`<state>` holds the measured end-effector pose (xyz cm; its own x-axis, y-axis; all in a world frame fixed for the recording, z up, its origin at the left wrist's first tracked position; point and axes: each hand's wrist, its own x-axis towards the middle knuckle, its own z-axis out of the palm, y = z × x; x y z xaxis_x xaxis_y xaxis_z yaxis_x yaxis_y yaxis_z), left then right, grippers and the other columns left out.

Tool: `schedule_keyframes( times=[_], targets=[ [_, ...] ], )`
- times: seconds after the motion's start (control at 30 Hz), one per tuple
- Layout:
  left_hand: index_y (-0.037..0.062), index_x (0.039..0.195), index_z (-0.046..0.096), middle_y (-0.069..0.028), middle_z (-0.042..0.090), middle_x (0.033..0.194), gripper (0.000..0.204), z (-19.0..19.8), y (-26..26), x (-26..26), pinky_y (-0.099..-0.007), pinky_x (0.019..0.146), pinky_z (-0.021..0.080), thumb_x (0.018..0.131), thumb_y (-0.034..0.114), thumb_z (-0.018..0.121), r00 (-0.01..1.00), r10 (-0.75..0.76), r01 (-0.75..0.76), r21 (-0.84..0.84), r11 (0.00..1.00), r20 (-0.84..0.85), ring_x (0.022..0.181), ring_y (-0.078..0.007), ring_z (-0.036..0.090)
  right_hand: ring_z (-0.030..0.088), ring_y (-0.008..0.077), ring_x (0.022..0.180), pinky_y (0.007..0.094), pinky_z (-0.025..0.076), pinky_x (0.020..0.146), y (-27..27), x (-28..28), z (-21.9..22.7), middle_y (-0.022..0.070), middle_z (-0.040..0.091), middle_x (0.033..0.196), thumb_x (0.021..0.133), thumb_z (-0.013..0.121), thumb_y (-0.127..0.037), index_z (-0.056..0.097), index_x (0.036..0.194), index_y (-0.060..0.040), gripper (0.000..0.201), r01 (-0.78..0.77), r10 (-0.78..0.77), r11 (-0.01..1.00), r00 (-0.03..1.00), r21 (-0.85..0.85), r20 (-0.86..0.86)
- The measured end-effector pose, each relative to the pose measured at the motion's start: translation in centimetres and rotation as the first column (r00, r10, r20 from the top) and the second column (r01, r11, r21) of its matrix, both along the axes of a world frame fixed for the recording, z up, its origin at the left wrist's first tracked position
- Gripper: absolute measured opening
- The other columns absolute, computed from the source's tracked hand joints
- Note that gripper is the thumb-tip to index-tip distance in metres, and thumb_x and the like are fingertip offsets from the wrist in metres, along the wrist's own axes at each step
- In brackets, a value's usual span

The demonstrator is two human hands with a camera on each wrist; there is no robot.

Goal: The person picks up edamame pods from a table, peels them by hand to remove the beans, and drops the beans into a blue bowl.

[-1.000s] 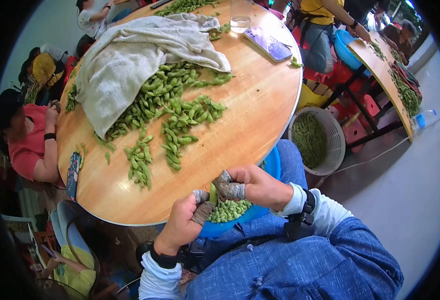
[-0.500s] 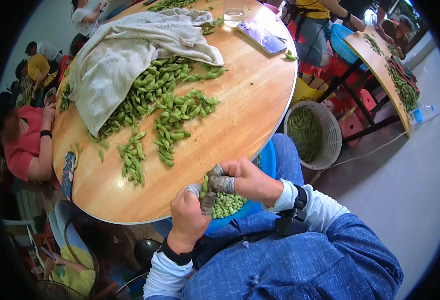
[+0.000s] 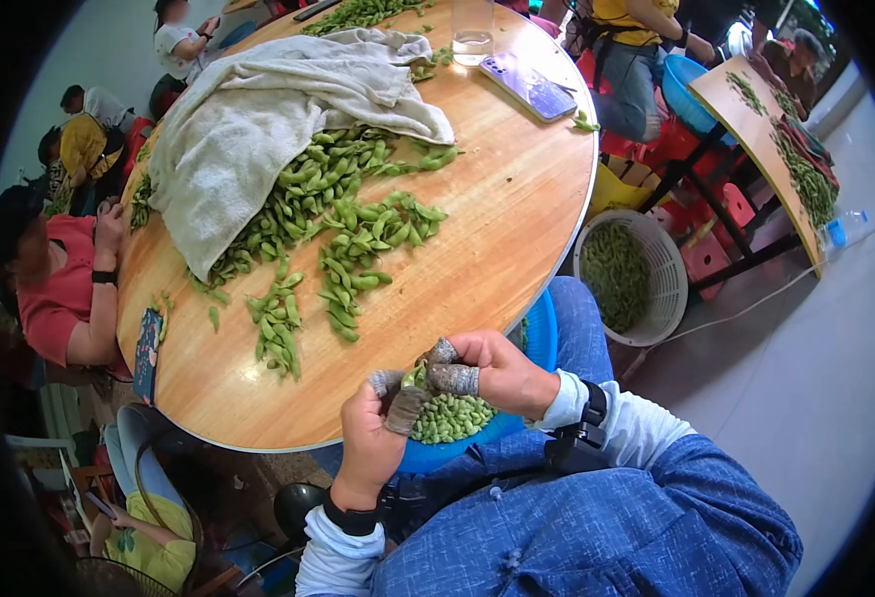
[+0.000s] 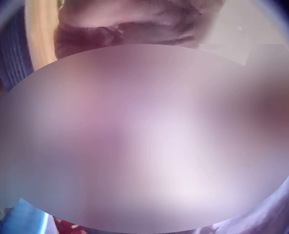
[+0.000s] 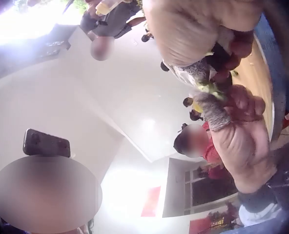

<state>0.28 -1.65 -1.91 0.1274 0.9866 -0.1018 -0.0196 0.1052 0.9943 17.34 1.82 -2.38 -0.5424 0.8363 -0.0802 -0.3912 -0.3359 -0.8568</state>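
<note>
Both hands meet over a blue bowl of shelled green beans at the near edge of the round wooden table. My left hand and my right hand wear grey fingertip covers and together pinch one green edamame pod. In the right wrist view the same pod shows as a green sliver between the covered fingertips. The left wrist view is blurred out.
A heap of edamame pods lies mid-table, partly under a grey towel. A phone and a glass stand at the far side. A white basket of pods sits on the floor to the right. Other people sit around.
The hands stay together on the pod over the bowl; the fingers have shifted slightly and the head view has drifted a little.
</note>
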Motion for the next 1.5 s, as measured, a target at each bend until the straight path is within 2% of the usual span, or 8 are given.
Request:
schedule_keyframes(
  times=[0.1,0.27,0.47,0.67,0.77,0.87,1.23,1.5],
  targets=[
    [-0.0051,0.099,0.054,-0.0037,0.059,0.079,0.02,1.2,0.4,-0.6,-0.0206,0.062,0.045,0.081,0.004,0.058,0.987,-0.037,0.035,-0.01,0.999,-0.158,0.07,-0.0068,0.053,0.054,0.01,0.073,0.0244,0.044,0.067,-0.1,0.0,0.7,0.0043,0.06,0.078,0.082,0.053,-0.005,0.057,0.085,0.0025,0.009,0.029,-0.051,0.989,0.986,0.142,0.156],
    [-0.0054,0.1,0.052,-0.0037,0.059,0.082,0.02,2.5,0.9,-0.3,-0.0202,0.066,0.044,0.081,0.001,0.056,0.995,-0.075,0.082,-0.124,0.989,0.061,0.074,-0.0074,0.054,0.056,0.0231,0.066,0.0306,0.043,0.061,-0.1,0.1,2.6,0.0158,0.058,0.071,0.073,0.055,0.001,0.057,0.083,0.0021,0.01,-0.018,-0.206,0.849,0.909,0.529,0.362],
    [-0.0036,0.094,0.052,-0.0037,0.057,0.082,0.016,2.0,0.8,0.0,-0.0204,0.069,0.044,0.081,-0.005,0.043,0.998,-0.06,0.065,-0.159,0.985,0.032,0.077,-0.0076,0.052,0.053,0.0376,0.068,0.0375,0.043,0.058,-0.2,-0.2,2.2,0.0211,0.054,0.071,0.064,0.056,0.001,0.057,0.081,0.0012,0.017,-0.059,-0.313,0.758,0.841,0.65,0.441],
    [-0.0022,0.097,0.05,-0.0039,0.055,0.083,0.018,1.0,0.9,0.6,-0.0209,0.069,0.043,0.081,-0.004,0.04,0.992,-0.012,0.031,-0.154,0.988,0.126,0.076,-0.0079,0.052,0.055,0.031,0.064,0.0352,0.043,0.058,-0.3,-0.3,2.6,0.0161,0.057,0.071,0.069,0.058,-0.002,0.057,0.083,0.001,0.014,-0.031,-0.381,0.714,0.82,0.699,0.426],
    [-0.002,0.101,0.048,-0.0044,0.055,0.086,0.017,2.3,0.9,0.9,-0.0208,0.07,0.043,0.084,0.0,0.044,0.977,0.0,0.027,-0.125,0.992,0.213,0.077,-0.0082,0.052,0.054,0.015,0.063,0.0282,0.043,0.058,0.1,-0.2,1.5,0.0051,0.059,0.072,0.079,0.057,-0.009,0.058,0.084,0.0002,0.01,0.19,-0.243,0.946,0.952,0.261,0.186],
    [-0.0004,0.104,0.045,-0.0033,0.053,0.085,0.02,2.5,0.9,0.6,-0.0199,0.065,0.04,0.086,0.008,0.049,0.985,-0.067,0.08,-0.078,0.994,0.158,0.074,-0.007,0.049,0.048,0.0045,0.067,0.0211,0.041,0.059,0.5,0.9,2.2,-0.0023,0.057,0.075,0.085,0.052,-0.014,0.058,0.086,-0.0017,0.014,0.094,-0.089,0.993,0.994,-0.073,0.069],
    [-0.0032,0.084,0.053,-0.0075,0.056,0.066,0.01,0.8,0.7,0.8,-0.0265,0.057,0.044,0.079,0.005,0.056,0.896,-0.027,0.166,0.278,0.946,-0.444,0.062,-0.0125,0.054,0.047,0.0023,0.066,0.0159,0.036,0.055,0.2,1.0,2.0,-0.003,0.058,0.082,0.085,0.055,-0.018,0.058,0.096,-0.0038,0.018,-0.054,0.035,0.972,0.996,-0.228,-0.087],
    [0.0025,0.088,0.053,0.0019,0.043,0.057,0.011,1.3,0.5,0.8,-0.0193,0.042,0.027,0.084,0.011,0.049,0.935,-0.076,0.202,-0.343,0.918,0.347,0.046,-0.0062,0.035,0.054,0.0077,0.082,0.0226,0.044,0.072,0.1,1.0,0.8,0.0018,0.06,0.09,0.084,0.055,-0.014,0.056,0.099,0.0003,0.021,-0.061,0.058,0.998,0.995,-0.034,-0.085]
  ],
)
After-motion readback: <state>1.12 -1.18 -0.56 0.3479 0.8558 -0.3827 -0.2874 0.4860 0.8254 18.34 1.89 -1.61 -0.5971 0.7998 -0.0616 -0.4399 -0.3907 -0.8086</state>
